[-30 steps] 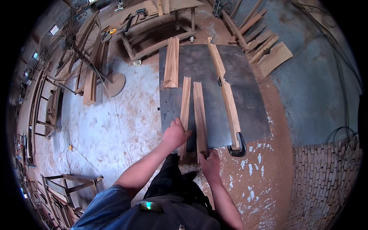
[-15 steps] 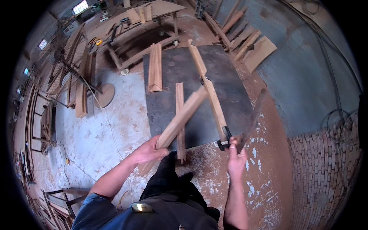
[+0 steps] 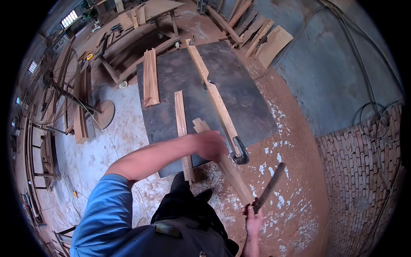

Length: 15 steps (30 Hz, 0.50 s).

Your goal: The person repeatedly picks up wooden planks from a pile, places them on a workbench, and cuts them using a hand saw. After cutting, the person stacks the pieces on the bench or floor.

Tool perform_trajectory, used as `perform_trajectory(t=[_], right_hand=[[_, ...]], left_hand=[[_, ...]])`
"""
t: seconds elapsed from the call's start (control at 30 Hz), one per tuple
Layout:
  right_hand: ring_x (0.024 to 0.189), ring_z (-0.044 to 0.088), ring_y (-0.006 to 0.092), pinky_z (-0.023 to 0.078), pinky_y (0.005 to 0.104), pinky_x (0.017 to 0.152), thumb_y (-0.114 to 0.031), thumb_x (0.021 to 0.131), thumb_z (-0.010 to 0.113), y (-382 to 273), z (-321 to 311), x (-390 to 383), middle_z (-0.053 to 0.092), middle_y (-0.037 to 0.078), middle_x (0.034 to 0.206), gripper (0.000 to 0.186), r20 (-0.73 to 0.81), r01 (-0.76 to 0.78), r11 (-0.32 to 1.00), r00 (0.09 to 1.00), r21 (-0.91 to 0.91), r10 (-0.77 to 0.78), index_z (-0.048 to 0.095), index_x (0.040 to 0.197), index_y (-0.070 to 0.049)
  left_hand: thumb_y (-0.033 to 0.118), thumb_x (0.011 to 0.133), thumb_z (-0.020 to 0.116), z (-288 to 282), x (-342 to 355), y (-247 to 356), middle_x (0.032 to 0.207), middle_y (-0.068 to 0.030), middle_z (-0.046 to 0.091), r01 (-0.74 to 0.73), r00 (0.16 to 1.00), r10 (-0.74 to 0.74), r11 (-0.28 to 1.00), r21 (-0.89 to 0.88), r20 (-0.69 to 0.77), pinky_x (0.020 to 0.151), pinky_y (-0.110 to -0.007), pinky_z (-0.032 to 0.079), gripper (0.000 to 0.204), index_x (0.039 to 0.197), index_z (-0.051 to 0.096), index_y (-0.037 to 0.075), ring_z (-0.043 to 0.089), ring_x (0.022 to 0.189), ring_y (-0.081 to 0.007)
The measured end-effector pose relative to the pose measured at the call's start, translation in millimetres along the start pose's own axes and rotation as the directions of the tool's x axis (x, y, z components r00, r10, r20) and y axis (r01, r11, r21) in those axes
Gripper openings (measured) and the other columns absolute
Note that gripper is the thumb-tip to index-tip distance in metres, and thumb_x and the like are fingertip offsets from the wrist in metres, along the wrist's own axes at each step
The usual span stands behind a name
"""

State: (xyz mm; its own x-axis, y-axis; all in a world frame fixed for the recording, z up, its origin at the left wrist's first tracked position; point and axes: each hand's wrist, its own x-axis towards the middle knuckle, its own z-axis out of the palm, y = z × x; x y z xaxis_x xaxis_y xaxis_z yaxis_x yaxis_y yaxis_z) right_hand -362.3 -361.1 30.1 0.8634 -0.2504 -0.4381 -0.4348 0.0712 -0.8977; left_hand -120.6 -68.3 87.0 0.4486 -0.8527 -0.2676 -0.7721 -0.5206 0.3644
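My left hand [image 3: 210,145], blurred by motion, is closed over a wooden piece [image 3: 234,177] with a stepped far end. That piece slants from above the dark table [image 3: 169,124] down toward my right hand. Low on the right, my right hand [image 3: 254,219] grips a long, dark, flat tool [image 3: 270,187], whose kind I cannot make out. The wood's near end lies beside this hand; contact is unclear. Right of my left hand, a notched wooden rail [image 3: 220,109] lies along the table, with a black clamp [image 3: 242,153] at its near end.
A narrow wooden strip [image 3: 180,115] overhangs the table's near edge, under my left forearm. A wider wooden piece [image 3: 150,79] lies farther left. A stand fan [image 3: 51,81], a wheeled workbench [image 3: 147,19] and leaning boards [image 3: 274,45] surround the table.
My left hand has swung right, turning the wooden piece so it slants toward my right hand. My right hand has left the clamp and dropped nearer my body with the dark tool.
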Motion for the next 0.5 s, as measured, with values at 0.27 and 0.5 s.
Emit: perform_trajectory(t=[0.27,0.5], right_hand=[[0.046,0.051,0.0102,0.041,0.0239,0.039,-0.011,0.092,0.058,21.4,12.9,4.1,0.055,0.004,0.062,0.007,-0.044,-0.182,0.981,0.983,-0.068,0.179,0.057,0.094,-0.003],[0.035,0.047,0.014,0.036,0.0262,0.033,-0.019,0.094,0.056,1.8,48.9,18.8,0.055,0.008,0.055,0.017,-0.062,-0.318,0.939,0.943,0.127,0.328,0.053,0.1,-0.003]], left_hand=[[0.026,0.079,0.065,38.1,19.6,-6.9,0.082,-0.0036,0.064,0.031,0.938,0.057,0.968,0.247,-0.341,0.088,-0.038,0.042,0.025,0.101,0.065,0.015,0.058,0.097,-0.0222],[0.03,0.086,0.061,76.5,4.6,66.6,0.099,-0.0222,0.065,0.555,0.468,-0.881,0.23,-0.799,0.072,0.079,-0.049,0.05,0.066,0.136,0.037,-0.005,0.062,0.091,-0.0424]])
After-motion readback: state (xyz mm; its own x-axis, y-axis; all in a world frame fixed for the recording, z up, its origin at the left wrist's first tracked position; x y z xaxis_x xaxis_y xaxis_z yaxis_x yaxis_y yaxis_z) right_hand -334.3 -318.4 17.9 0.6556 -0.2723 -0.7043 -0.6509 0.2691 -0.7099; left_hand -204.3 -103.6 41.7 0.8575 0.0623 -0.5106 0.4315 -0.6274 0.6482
